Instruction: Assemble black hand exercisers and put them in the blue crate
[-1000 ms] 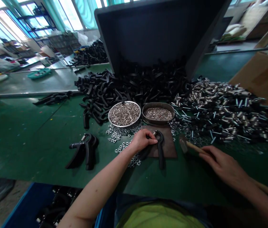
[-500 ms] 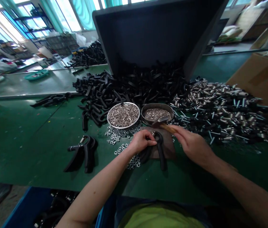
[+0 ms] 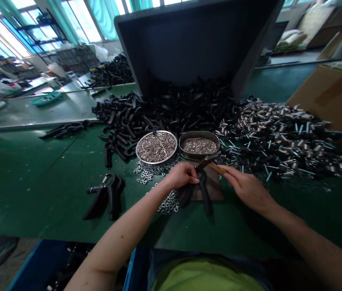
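- My left hand (image 3: 183, 176) sits on the brown mat (image 3: 217, 190), fingers curled closed around the top of a black hand-grip strengthener (image 3: 206, 198), which lies on the mat.
- My right hand (image 3: 248, 190) is just to the right of the mat, its fingers (image 3: 229, 173) closed narrowly on the wooden handle of a small hammer (image 3: 216, 168).
- The hammer's metal head is above the mat's far edge, close to the strengthener; I cannot tell whether they touch.
- Just beyond the mat stand a round steel tray (image 3: 156, 161) of metal pins and an oval metal pan (image 3: 199, 133) of smaller metal parts, too small to name.
- Steel washers (image 3: 169, 205) lie scattered beside the mat's left edge.
- Left of the mat, well apart, lie two assembled black hand-grips (image 3: 105, 197) on the green workbench (image 3: 37, 182).
- Far beyond the mat, a heap of black handles (image 3: 164, 109) spills from a tilted black bin (image 3: 189, 40).
- Beyond the mat to the right is a heap of silver tubes and bolts (image 3: 280, 141), with a cardboard box (image 3: 325, 97) past it.
- Nearer me than the mat, below the bench edge, is a blue crate (image 3: 34, 258).
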`<state>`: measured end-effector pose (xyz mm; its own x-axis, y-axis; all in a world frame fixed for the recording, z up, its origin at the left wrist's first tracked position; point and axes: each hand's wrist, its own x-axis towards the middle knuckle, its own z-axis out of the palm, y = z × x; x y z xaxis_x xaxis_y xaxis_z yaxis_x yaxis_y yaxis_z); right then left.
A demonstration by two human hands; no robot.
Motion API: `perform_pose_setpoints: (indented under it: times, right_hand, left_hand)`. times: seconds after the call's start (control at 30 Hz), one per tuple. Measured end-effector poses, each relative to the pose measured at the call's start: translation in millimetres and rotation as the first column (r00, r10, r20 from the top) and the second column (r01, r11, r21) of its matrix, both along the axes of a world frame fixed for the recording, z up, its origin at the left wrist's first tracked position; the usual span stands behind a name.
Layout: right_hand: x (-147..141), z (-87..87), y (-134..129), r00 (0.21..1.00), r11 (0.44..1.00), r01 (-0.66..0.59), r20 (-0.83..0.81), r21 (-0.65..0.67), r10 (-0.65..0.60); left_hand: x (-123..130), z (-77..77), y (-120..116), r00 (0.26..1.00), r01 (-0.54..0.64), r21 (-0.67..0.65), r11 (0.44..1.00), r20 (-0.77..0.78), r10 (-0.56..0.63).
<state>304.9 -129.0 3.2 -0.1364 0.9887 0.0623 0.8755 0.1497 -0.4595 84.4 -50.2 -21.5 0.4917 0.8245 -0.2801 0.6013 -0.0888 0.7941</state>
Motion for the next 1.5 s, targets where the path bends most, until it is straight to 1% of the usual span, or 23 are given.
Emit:
perform_pose_setpoints:
  times: [0.13, 0.2, 0.27, 0.33, 0.4, 0.47, 0.5, 0.57, 0.63, 0.67, 0.77, 0.83, 0.87, 0.93, 0.97, 1.03, 1.1, 1.13, 1.17, 1.27, 1.3, 1.37, 1.5]
  right_hand:
    - [3, 0.3, -4, 1.000, 0.999, 0.005, -0.017, -0.035, -0.006]
    - [2, 7.4, -8, 0.998, 0.999, 0.004, -0.057, -0.033, -0.006]
    - [-1, 18.8, -15, 0.993, 1.000, 0.000, -0.116, 0.002, 0.000]
    - [-4, 28.6, -25, 0.982, 0.997, 0.004, -0.190, 0.079, 0.011]
    - [-7, 30.6, -35, 0.964, 0.981, 0.042, -0.265, 0.188, 0.009]
    - [-9, 23.5, -39, 0.966, 0.967, 0.045, -0.257, 0.250, 0.021]
    - [-10, 18.4, -38, 0.979, 0.970, 0.009, -0.201, 0.242, 0.042]
    - [-12, 10.9, -34, 0.992, 0.982, -0.116, -0.031, 0.148, 0.121]
    - [-13, 12.0, -29, 0.977, 0.976, -0.203, 0.088, 0.076, 0.196]
    - [-14, 15.3, -28, 0.975, 0.973, -0.210, 0.095, 0.099, 0.200]
    - [-15, 24.3, -32, 0.990, 0.941, -0.139, 0.008, 0.308, 0.144]
    - [-14, 21.3, -35, 0.991, 0.927, -0.131, 0.036, 0.351, 0.126]
    - [-14, 17.6, -34, 0.986, 0.936, -0.158, 0.097, 0.315, 0.134]
    - [-13, 10.7, -30, 0.956, 0.956, -0.233, 0.220, 0.179, 0.192]
    - [-12, 9.1, -26, 0.944, 0.958, -0.256, 0.245, 0.129, 0.219]
    - [-13, 10.5, -16, 0.958, 0.960, -0.235, 0.206, 0.154, 0.201]
    - [-14, 13.8, -5, 0.986, 0.959, -0.139, 0.126, 0.249, 0.110]
    - [-14, 14.3, 0, 0.991, 0.959, -0.100, 0.113, 0.265, 0.072]
    - [-14, 13.5, 5, 0.991, 0.966, -0.080, 0.128, 0.244, 0.050]
    - [-8, 5.3, 15, 0.970, 0.994, -0.091, 0.230, 0.064, 0.074]
    - [-5, 2.2, 16, 0.968, 0.996, -0.084, 0.240, 0.019, 0.078]
    - [1, -1.9, 13, 0.976, 0.998, -0.060, 0.210, 0.010, 0.057]
    - [5, 4.7, -4, 0.996, 0.991, -0.032, 0.083, 0.132, 0.021]
  left_hand:
    - [6, 2.9, 10, 0.998, 0.042, -0.067, 0.997, -0.047, -0.045]
    - [7, 5.3, 10, 0.997, 0.036, -0.055, 0.998, -0.061, -0.040]
    - [5, 9.0, 1, 0.997, 0.010, -0.007, 1.000, -0.072, -0.010]
    - [1, 12.1, -16, 0.992, -0.059, 0.156, 0.986, -0.101, 0.075]
    - [-3, 12.4, -38, 0.969, -0.143, 0.378, 0.915, -0.136, 0.208]
    - [-6, 8.3, -61, 0.940, -0.187, 0.507, 0.841, -0.158, 0.304]
    - [-7, 5.0, -70, 0.933, -0.194, 0.509, 0.839, -0.169, 0.318]
    - [-8, -2.5, -82, 0.929, -0.196, 0.461, 0.866, -0.195, 0.314]
    - [-8, -8.4, -87, 0.926, -0.197, 0.429, 0.882, -0.214, 0.311]
    - [-8, -10.1, -88, 0.924, -0.197, 0.428, 0.882, -0.220, 0.313]
    - [-7, -10.5, -85, 0.923, -0.188, 0.450, 0.873, -0.224, 0.314]
    - [-7, -8.6, -82, 0.923, -0.177, 0.451, 0.875, -0.234, 0.307]
    - [-7, -7.5, -82, 0.923, -0.169, 0.451, 0.876, -0.240, 0.301]
    - [-8, -5.6, -81, 0.924, -0.150, 0.449, 0.881, -0.253, 0.286]
    - [-8, -4.8, -80, 0.924, -0.142, 0.447, 0.883, -0.260, 0.280]
    - [-9, -3.5, -79, 0.923, -0.137, 0.437, 0.889, -0.270, 0.275]
    - [-8, -2.8, -79, 0.923, -0.137, 0.427, 0.894, -0.271, 0.271]
    - [-8, -2.7, -78, 0.924, -0.139, 0.423, 0.895, -0.270, 0.271]
    - [-7, -2.5, -77, 0.924, -0.141, 0.420, 0.897, -0.270, 0.272]
    - [-6, -0.7, -74, 0.918, -0.148, 0.398, 0.905, -0.285, 0.276]
    - [-7, 0.6, -72, 0.916, -0.151, 0.389, 0.909, -0.290, 0.277]
    - [-13, 4.5, -69, 0.917, -0.159, 0.380, 0.911, -0.286, 0.279]
    - [-36, 12.8, -69, 0.911, -0.213, 0.408, 0.888, -0.246, 0.332]
